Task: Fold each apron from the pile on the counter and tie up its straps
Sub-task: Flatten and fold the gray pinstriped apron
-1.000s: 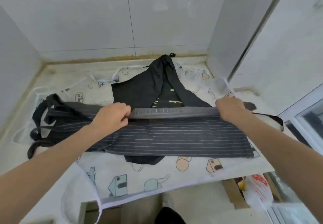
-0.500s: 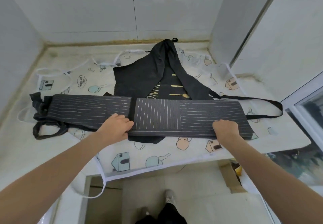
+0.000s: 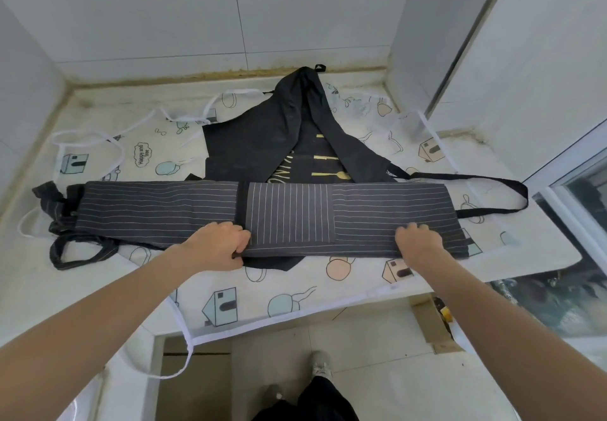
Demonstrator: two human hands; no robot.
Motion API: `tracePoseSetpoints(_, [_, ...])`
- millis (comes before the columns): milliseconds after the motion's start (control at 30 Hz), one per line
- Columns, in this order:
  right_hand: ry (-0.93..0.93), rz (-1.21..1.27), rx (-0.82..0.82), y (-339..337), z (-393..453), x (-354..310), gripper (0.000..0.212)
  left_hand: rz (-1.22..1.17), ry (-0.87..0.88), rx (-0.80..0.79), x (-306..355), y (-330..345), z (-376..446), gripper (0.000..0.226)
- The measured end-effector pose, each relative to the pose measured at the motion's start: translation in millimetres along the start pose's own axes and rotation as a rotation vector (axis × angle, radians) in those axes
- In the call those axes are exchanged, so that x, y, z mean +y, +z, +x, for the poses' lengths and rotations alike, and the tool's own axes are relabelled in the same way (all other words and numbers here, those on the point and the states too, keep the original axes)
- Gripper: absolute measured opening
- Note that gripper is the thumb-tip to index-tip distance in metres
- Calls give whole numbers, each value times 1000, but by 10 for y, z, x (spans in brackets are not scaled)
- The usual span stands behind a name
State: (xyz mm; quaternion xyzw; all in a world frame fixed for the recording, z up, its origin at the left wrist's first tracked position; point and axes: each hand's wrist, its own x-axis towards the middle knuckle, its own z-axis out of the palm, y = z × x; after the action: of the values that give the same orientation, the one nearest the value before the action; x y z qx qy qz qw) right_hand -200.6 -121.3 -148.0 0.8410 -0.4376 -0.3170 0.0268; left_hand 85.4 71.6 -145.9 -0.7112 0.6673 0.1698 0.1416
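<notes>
A dark grey pinstriped apron lies folded into a long band across the counter, its pocket panel facing up. My left hand grips the band's near edge just left of the pocket. My right hand holds the near edge further right, fingers curled over it. The apron's dark straps bunch and loop at its left end. Behind it lies a black apron with gold print, one long strap looping right. Under both spreads a white apron printed with cartoon houses.
White straps trail over the counter's left rear, and one hangs over the front edge. Tiled walls close in the back and left; a pillar and a window frame stand at right. My feet and a cardboard box are on the floor below.
Both hands brought the apron's far edge toward me, folding it over into a narrow band with the pocket on top. They now hold the near edge, almost where they were half a second ago.
</notes>
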Motion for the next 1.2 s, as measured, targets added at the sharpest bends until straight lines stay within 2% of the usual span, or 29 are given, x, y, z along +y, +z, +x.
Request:
tracePoseSetpoints(100, [-48,35,-18,7,37,21,44,-96,83,112,234,-82,164,18])
tracePoseSetpoints(167, [-59,66,-40,8,51,35,46,-121,142,157,485,-144,350,30])
tracePoseSetpoints(267, [-51,39,-52,2,25,35,43,-123,189,148,883,-206,619,43])
tracePoseSetpoints(367, [-106,68,-28,12,36,74,33,-75,220,140,1207,-276,833,42])
tracePoseSetpoints(500, [-259,278,-209,-38,125,393,12,-97,207,-41,1450,-376,1105,17])
tracePoseSetpoints(667, [-284,498,-456,-127,244,793,17,-202,168,-314,1500,-539,1274,11])
tracePoseSetpoints(733, [-292,587,-507,-174,350,865,17,-344,128,-331,1540,-623,1321,11])
tracePoseSetpoints(767, [-309,602,-462,-203,428,906,20,-455,83,-271,1588,-655,1362,13])
tracePoseSetpoints(833, [-326,572,-155,-246,586,975,24,-580,-33,-19,1715,-689,1438,19])
tracePoseSetpoints(900, [-285,577,227,-253,711,1036,24,-502,-94,208,1842,-694,1516,35])
tracePoseSetpoints(933, [-296,556,313,-243,785,1075,29,-440,-100,227,1903,-677,1567,46])
tracePoseSetpoints(967, [-311,506,308,-230,853,1103,39,-373,-97,197,1959,-654,1604,57])
tracePoseSetpoints(1067, [-318,439,113,-169,1006,1155,63,-298,-94,61,2118,-567,1667,79])
tracePoseSetpoints(1200, [-330,423,65,-148,1107,1202,67,-476,-9,-29,2313,-490,1680,86])
